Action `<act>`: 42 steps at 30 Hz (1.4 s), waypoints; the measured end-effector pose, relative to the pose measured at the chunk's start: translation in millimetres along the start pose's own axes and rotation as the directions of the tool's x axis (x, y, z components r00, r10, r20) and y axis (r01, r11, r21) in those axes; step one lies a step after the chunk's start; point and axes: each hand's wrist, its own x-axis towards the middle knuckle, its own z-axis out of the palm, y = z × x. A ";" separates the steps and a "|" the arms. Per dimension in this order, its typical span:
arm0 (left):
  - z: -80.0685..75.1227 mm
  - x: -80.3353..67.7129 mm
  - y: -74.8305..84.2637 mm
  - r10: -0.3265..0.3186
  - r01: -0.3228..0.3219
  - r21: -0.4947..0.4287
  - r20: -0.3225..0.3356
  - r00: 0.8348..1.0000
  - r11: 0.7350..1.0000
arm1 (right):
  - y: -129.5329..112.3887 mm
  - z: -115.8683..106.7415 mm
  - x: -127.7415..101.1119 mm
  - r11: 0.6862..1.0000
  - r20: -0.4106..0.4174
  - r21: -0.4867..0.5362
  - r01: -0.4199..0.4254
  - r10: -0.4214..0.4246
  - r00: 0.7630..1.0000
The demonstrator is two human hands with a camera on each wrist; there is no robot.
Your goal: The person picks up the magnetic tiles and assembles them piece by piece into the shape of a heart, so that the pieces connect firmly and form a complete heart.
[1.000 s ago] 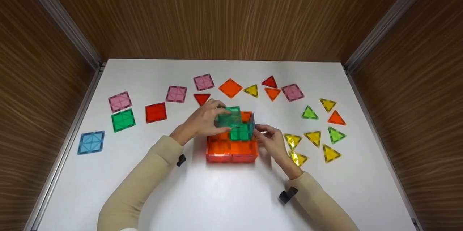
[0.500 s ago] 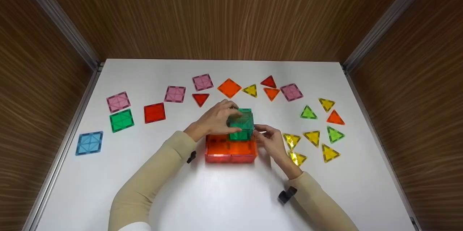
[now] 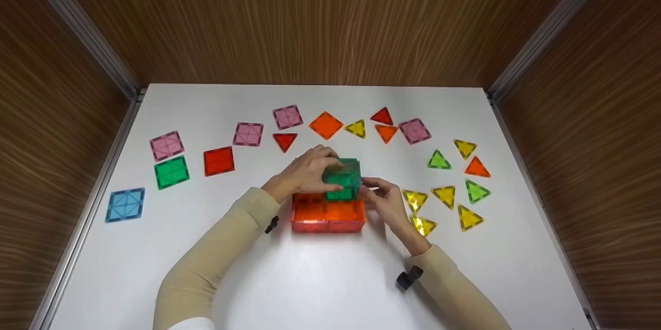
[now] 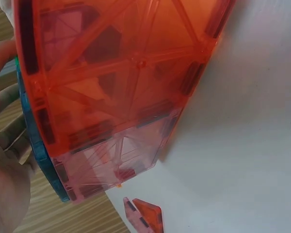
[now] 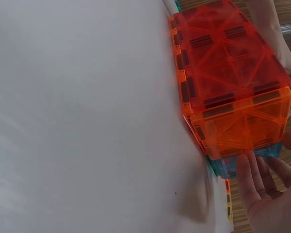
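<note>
1. Right now the left hand curls over the green cube, fingers wrapped on its top and far side, while the cube sits on the back right part of the orange base at the middle of the white counter.
2. Alongside, the right hand has its fingertips pressed to the cube's right face, fingers fairly straight, nothing enclosed.
3. Done well, this calls for seating the cube square on the base, with light pressure from both sides so the tile walls stay joined.
4. Loose tiles lie around, such as a red square and a blue square.
5. Hidden: the cube's far face, and whether its lower edges meet the base flush; both wrist views show mostly orange panels.
</note>
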 end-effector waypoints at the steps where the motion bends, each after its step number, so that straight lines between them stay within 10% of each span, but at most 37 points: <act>1: -1.3 -1.1 -0.7 0.001 -0.001 0.003 -0.003 1.000 1.000 | 0.0 0.0 0.4 1.000 0.002 0.004 -0.001 0.001 1.000; 15: -36.2 -68.3 -62.6 -0.218 0.218 -0.014 -0.147 0.965 0.976 | -0.8 -0.1 0.7 1.000 -0.007 0.022 0.009 -0.009 1.000; 22: -44.7 -115.0 -123.4 -0.496 0.498 -0.022 -0.138 0.857 0.867 | -0.5 0.7 1.2 1.000 -0.016 0.009 0.001 -0.001 1.000; 31: -39.8 -158.4 -168.3 -0.632 0.629 -0.082 -0.181 0.754 0.773 | 0.6 1.3 1.3 1.000 -0.008 0.011 0.006 -0.005 1.000; 42: -38.0 -162.8 -174.8 -0.634 0.632 -0.065 -0.139 0.761 0.772 | 1.6 1.1 0.5 1.000 -0.011 0.002 0.007 -0.007 1.000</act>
